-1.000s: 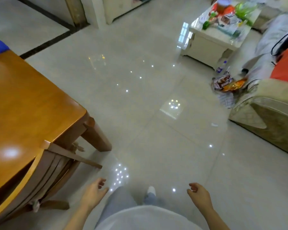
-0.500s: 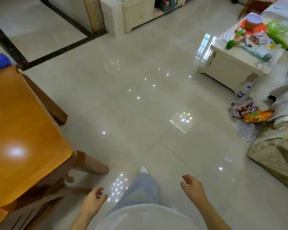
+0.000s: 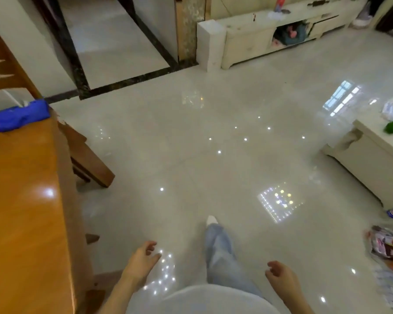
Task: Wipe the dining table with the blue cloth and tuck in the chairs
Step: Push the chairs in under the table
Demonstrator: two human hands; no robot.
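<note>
Blue cloth (image 3: 18,117), long axis left-right, on table (image 3: 21,200)

Bright, even daylight. The glossy floor (image 3: 213,155) mirrors ceiling lights and a window at 2 o'clock. Edges bend and blur.

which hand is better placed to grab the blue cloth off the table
Probably left: the left hand hangs empty beside the table where the blue cloth lies; the right hand is on the far side.
</note>
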